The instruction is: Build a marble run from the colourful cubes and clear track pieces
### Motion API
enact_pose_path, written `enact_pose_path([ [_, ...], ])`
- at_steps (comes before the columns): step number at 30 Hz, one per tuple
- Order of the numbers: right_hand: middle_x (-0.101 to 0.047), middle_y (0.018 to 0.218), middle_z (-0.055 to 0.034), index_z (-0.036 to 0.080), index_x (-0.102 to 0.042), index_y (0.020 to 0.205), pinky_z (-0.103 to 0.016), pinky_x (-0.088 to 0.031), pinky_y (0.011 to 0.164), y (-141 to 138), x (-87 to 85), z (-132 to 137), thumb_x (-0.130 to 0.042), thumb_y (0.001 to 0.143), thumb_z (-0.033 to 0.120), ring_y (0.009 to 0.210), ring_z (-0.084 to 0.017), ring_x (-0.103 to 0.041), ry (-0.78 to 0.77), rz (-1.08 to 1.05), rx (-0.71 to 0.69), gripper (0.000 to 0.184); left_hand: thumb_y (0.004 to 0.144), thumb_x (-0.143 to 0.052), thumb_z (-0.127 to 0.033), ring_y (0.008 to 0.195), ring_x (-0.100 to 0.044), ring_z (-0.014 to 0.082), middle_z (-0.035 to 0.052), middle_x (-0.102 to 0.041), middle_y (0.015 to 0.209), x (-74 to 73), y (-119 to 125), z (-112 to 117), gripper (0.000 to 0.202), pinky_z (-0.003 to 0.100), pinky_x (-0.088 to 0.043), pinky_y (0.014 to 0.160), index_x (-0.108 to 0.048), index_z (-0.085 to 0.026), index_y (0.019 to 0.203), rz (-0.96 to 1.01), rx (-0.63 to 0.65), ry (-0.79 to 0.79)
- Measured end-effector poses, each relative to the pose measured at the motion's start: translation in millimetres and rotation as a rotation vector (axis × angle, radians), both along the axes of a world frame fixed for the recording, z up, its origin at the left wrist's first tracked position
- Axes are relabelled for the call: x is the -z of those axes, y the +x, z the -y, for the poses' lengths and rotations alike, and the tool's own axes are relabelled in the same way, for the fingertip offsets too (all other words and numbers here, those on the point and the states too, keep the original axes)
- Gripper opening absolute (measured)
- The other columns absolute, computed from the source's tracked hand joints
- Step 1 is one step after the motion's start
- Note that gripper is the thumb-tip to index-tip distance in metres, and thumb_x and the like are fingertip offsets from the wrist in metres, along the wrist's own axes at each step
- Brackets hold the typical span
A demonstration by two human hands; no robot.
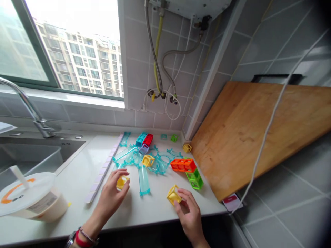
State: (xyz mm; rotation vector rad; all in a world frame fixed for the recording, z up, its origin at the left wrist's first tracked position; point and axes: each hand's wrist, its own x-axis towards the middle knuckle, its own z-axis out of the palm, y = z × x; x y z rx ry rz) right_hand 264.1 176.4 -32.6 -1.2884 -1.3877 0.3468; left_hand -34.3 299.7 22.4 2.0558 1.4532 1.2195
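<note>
My left hand point(116, 187) curls around a yellow open-frame cube point(122, 182) low over the white counter, its thumb and fingers on either side. My right hand point(188, 213) grips another yellow cube point(174, 195) by its right side, tilted, near the counter's front edge. Between the hands lies a clear teal track piece point(144, 181). A third yellow cube point(148, 160) sits among a heap of teal track pieces point(131, 155). To the right, a joined row of orange cubes point(183, 165) touches a stack of green cubes point(194, 179).
Blue cubes point(141, 139), a red block point(148, 140) and a purple one point(144, 148) sit further back. A lilac strip point(103, 170) runs along the left. A lidded cup point(33, 199) stands by the sink point(74, 151). A wooden board point(258, 131) leans at right, crossed by a white cable point(269, 127).
</note>
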Motion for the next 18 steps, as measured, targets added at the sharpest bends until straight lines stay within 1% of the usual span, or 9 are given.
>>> enact_pose_path([
  [2, -0.067, 0.126, -0.013, 0.024, -0.07, 0.115, -0.037, -0.066, 0.085, 0.3, 2.6, -0.8, -0.064, 0.096, 0.028, 0.118, -0.028, -0.067, -0.006, -0.067, -0.006, 0.02, 0.095, -0.057, -0.04, 0.113, -0.067, 0.0283, 0.011, -0.064, 0.126, 9.2, -0.1, 12.7, 0.022, 0.038, -0.061, 0.082, -0.067, -0.024, 0.106, -0.079, 0.066, 0.01],
  [5, -0.068, 0.127, -0.0122, 0.025, -0.071, 0.114, -0.038, -0.066, 0.085, -1.0, 4.3, -1.0, -0.064, 0.096, 0.029, 0.119, -0.028, -0.067, 0.004, -0.117, -0.034, 0.02, 0.097, -0.054, -0.038, 0.116, -0.066, 0.0295, 0.012, -0.064, 0.127, 16.7, -1.8, 15.7, 0.022, 0.047, -0.057, 0.098, -0.066, -0.024, 0.11, -0.188, 0.125, 0.042],
  [7, -0.07, 0.126, -0.0118, 0.025, -0.071, 0.113, -0.038, -0.066, 0.085, -2.0, 2.3, 1.3, -0.065, 0.095, 0.03, 0.117, -0.028, -0.068, 0.01, -0.145, -0.056, 0.019, 0.097, -0.055, -0.037, 0.119, -0.065, 0.0308, 0.0128, -0.063, 0.13, 15.7, -4.8, 12.6, 0.024, 0.051, -0.054, 0.103, -0.065, -0.024, 0.115, -0.236, 0.129, 0.083],
  [9, -0.072, 0.123, -0.0113, 0.024, -0.071, 0.11, -0.037, -0.067, 0.082, -0.5, -5.9, 5.3, -0.065, 0.096, 0.031, 0.115, -0.028, -0.07, -0.002, -0.196, -0.072, 0.017, 0.097, -0.058, -0.037, 0.121, -0.064, 0.0321, 0.0137, -0.062, 0.132, 10.8, -8.7, 11.1, 0.027, 0.054, -0.052, 0.105, -0.063, -0.024, 0.12, -0.262, 0.122, 0.137],
  [11, -0.073, 0.122, -0.0104, 0.024, -0.072, 0.108, -0.035, -0.067, 0.08, 7.5, -23.2, 8.7, -0.065, 0.096, 0.033, 0.114, -0.027, -0.071, -0.007, -0.234, -0.066, 0.016, 0.096, -0.06, -0.036, 0.123, -0.062, 0.0328, 0.014, -0.063, 0.131, 5.2, -12.5, 14.2, 0.03, 0.055, -0.051, 0.106, -0.061, -0.023, 0.123, -0.262, 0.117, 0.197],
  [13, -0.073, 0.123, -0.0094, 0.025, -0.072, 0.107, -0.034, -0.066, 0.082, 24.7, -49.2, 6.7, -0.066, 0.096, 0.033, 0.114, -0.026, -0.071, 0.032, -0.209, -0.024, 0.015, 0.096, -0.062, -0.032, 0.124, -0.062, 0.0326, 0.0132, -0.065, 0.127, 2.2, -14.8, 22.1, 0.026, 0.054, -0.05, 0.106, -0.061, -0.023, 0.121, -0.238, 0.116, 0.274],
  [14, -0.073, 0.123, -0.0089, 0.025, -0.073, 0.107, -0.034, -0.065, 0.084, 36.8, -64.1, 1.9, -0.066, 0.095, 0.033, 0.114, -0.025, -0.071, 0.079, -0.17, 0.009, 0.015, 0.096, -0.062, -0.03, 0.123, -0.062, 0.0323, 0.0125, -0.066, 0.124, 2.3, -14.9, 27.1, 0.024, 0.054, -0.051, 0.106, -0.061, -0.023, 0.119, -0.224, 0.112, 0.32],
  [16, -0.072, 0.125, -0.0084, 0.025, -0.072, 0.109, -0.034, -0.064, 0.086, 65.8, -93.2, -17.9, -0.067, 0.095, 0.033, 0.115, -0.025, -0.069, 0.157, -0.089, 0.089, 0.018, 0.095, -0.062, -0.023, 0.122, -0.062, 0.0322, 0.0114, -0.068, 0.118, 5.9, -13.1, 36.8, 0.019, 0.054, -0.051, 0.104, -0.062, -0.023, 0.115, -0.209, 0.1, 0.408],
  [18, -0.072, 0.125, -0.009, 0.023, -0.072, 0.112, -0.034, -0.063, 0.089, 96.6, -115.1, -50.6, -0.065, 0.095, 0.033, 0.114, -0.024, -0.069, 0.204, 0.004, 0.196, 0.02, 0.094, -0.063, -0.018, 0.123, -0.062, 0.0324, 0.0112, -0.069, 0.117, 12.5, -9.3, 43.7, 0.019, 0.054, -0.051, 0.104, -0.063, -0.023, 0.113, -0.212, 0.09, 0.469],
])
